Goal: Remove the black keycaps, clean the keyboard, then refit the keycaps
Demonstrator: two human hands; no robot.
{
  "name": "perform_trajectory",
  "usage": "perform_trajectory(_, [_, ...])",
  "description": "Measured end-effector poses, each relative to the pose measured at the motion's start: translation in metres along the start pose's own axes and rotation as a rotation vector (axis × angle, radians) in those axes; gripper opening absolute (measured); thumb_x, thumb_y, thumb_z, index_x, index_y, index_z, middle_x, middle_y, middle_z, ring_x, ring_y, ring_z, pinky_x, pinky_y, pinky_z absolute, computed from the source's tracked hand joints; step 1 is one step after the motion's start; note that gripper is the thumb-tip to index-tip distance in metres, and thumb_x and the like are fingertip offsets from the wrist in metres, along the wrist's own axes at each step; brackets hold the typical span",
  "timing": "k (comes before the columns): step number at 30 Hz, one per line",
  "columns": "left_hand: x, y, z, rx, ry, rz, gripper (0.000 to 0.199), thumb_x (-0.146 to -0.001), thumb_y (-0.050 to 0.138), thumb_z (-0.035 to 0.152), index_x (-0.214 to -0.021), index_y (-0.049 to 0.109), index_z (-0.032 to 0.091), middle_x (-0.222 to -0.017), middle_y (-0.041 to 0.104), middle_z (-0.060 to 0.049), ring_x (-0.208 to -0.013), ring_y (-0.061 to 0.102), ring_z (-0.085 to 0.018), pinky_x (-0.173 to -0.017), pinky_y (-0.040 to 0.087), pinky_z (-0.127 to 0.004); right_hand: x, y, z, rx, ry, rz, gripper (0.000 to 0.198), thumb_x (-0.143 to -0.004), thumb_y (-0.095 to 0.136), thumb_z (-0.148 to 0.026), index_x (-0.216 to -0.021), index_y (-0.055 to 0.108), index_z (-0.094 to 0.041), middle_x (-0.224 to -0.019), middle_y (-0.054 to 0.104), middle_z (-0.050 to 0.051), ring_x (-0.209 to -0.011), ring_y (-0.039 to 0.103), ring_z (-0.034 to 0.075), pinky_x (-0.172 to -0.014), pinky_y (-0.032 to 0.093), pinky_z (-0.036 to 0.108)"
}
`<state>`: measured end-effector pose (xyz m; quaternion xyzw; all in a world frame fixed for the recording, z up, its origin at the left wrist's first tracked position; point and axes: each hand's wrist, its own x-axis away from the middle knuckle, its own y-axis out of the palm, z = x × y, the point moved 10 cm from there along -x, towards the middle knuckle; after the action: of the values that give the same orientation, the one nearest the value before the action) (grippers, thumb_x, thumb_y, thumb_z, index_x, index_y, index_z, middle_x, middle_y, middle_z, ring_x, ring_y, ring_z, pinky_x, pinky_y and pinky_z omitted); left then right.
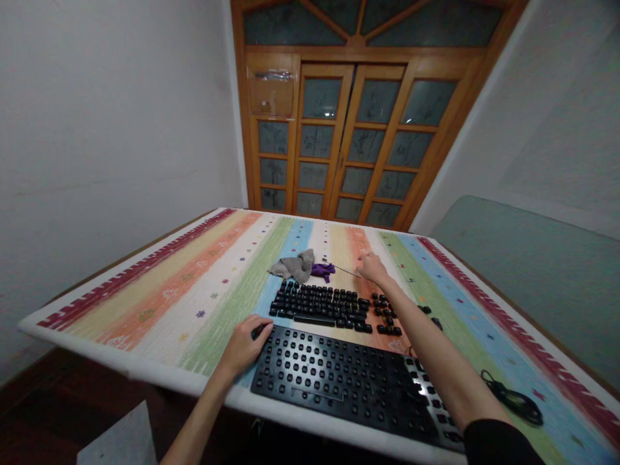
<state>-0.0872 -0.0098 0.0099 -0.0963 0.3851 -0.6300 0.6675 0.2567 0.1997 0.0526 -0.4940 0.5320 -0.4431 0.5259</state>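
A black keyboard base [334, 368], its keycaps off and the switch stems showing, lies along the table's near edge. At its upper left corner rests my left hand [247, 343], thumb and fingers curled round a small dark thing I cannot make out. My right hand [372, 267] reaches over the right part of the keyboard and pinches a thin dark rod [346, 270]. The rod's far end points to a bunched purple cloth [323, 271]; whether they touch I cannot tell. Loose black keycaps [317, 300] stand in rows just behind the base, partly hidden by my right forearm.
A crumpled grey cloth [295, 265] lies left of the purple one. To the right is a coiled black cable [518, 400]. A striped cloth [159, 297] covers the table. Wooden glazed doors [334, 123] stand behind; a pale green panel [527, 258] is at the right.
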Motion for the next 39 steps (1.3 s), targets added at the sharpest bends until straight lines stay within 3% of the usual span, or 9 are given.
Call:
perform_trajectory(5, [0.001, 0.001, -0.002, 0.013, 0.0, -0.01, 0.029, -0.092, 0.051, 0.038, -0.09, 0.073, 0.02, -0.092, 0.073, -0.007, -0.089, 0.067, -0.022, -0.086, 0.052, -0.036, -0.002, 0.0, -0.096, -0.081, -0.338, -0.007, 0.039, -0.094, 0.054, -0.025, -0.131, 0.06, -0.013, -0.132, 0.059, 0.015, -0.123, 0.053, 0.021, -0.103, 0.038, 0.027])
perform_trajectory(9, [0.002, 0.0, -0.001, 0.02, 0.004, -0.005, 0.029, -0.093, 0.05, 0.037, -0.091, 0.073, 0.02, -0.092, 0.073, -0.006, -0.089, 0.066, -0.022, -0.086, 0.052, -0.036, 0.008, 0.023, -0.144, -0.065, -0.445, -0.092, 0.029, -0.09, 0.06, -0.023, -0.116, 0.071, -0.017, -0.116, 0.07, 0.011, -0.111, 0.061, 0.022, -0.094, 0.043, 0.026])
perform_trajectory(15, [0.003, 0.0, -0.001, 0.018, 0.006, -0.006, 0.03, -0.094, 0.049, 0.038, -0.091, 0.072, 0.019, -0.093, 0.073, -0.006, -0.091, 0.066, -0.021, -0.088, 0.052, -0.037, 0.014, 0.036, -0.139, -0.011, -0.346, -0.101, 0.036, -0.084, 0.054, -0.003, -0.111, 0.074, -0.017, -0.107, 0.073, 0.014, -0.105, 0.066, 0.023, -0.089, 0.046, 0.026])
perform_trajectory(22, [0.002, -0.003, -0.007, 0.102, -0.068, 0.02, 0.034, -0.094, 0.047, 0.041, -0.103, 0.071, 0.018, -0.103, 0.073, -0.008, -0.098, 0.066, -0.024, -0.094, 0.05, -0.04, 0.025, -0.011, -0.117, -0.059, -0.263, 0.012, 0.028, -0.088, 0.055, -0.008, -0.111, 0.07, -0.01, -0.105, 0.072, 0.019, -0.101, 0.066, 0.025, -0.087, 0.048, 0.031])
perform_trajectory(26, [0.003, -0.003, -0.017, 0.239, -0.17, 0.009, 0.045, -0.096, 0.04, 0.042, -0.127, 0.058, 0.015, -0.107, 0.073, -0.01, -0.096, 0.068, -0.023, -0.095, 0.049, -0.041, 0.069, -0.033, -0.161, -0.194, -0.468, 0.101, 0.031, -0.095, 0.05, -0.015, -0.122, 0.065, -0.019, -0.117, 0.068, 0.009, -0.109, 0.061, 0.018, -0.095, 0.044, 0.027])
perform_trajectory(28, [0.005, -0.004, -0.018, 0.304, -0.183, 0.021, 0.048, -0.097, 0.037, 0.043, -0.132, 0.053, 0.015, -0.11, 0.071, -0.01, -0.096, 0.068, -0.023, -0.094, 0.049, -0.04, 0.113, -0.042, -0.201, -0.385, -0.75, 0.191, 0.026, -0.093, 0.054, -0.014, -0.114, 0.069, -0.017, -0.11, 0.069, 0.01, -0.102, 0.062, 0.019, -0.092, 0.047, 0.031])
perform_trajectory(32, [0.007, -0.009, -0.016, 0.349, -0.159, 0.073, 0.056, -0.099, 0.028, 0.052, -0.135, 0.05, 0.014, -0.115, 0.069, -0.013, -0.102, 0.065, -0.025, -0.089, 0.051, -0.039, 0.185, -0.005, -0.258, -0.361, -1.069, 0.083, 0.03, -0.089, 0.053, -0.004, -0.107, 0.072, -0.019, -0.111, 0.07, 0.008, -0.097, 0.061, 0.018, -0.084, 0.048, 0.028])
perform_trajectory(35, [0.008, -0.01, -0.012, 0.333, -0.135, 0.062, 0.062, -0.099, 0.022, 0.056, -0.134, 0.051, 0.013, -0.112, 0.07, -0.013, -0.101, 0.064, -0.025, -0.091, 0.05, -0.041, 0.206, 0.023, -0.273, -0.231, -1.118, -0.027, 0.031, -0.086, 0.054, -0.001, -0.107, 0.071, -0.016, -0.111, 0.07, 0.009, -0.094, 0.061, 0.02, -0.08, 0.048, 0.029])
perform_trajectory(39, [0.009, -0.008, -0.01, 0.334, -0.13, 0.025, 0.064, -0.1, 0.019, 0.058, -0.135, 0.051, 0.015, -0.109, 0.071, -0.012, -0.1, 0.064, -0.025, -0.093, 0.049, -0.043, 0.204, 0.019, -0.268, -0.19, -1.125, -0.083, 0.033, -0.088, 0.053, -0.002, -0.111, 0.071, -0.019, -0.118, 0.069, 0.009, -0.101, 0.061, 0.02, -0.085, 0.047, 0.029])
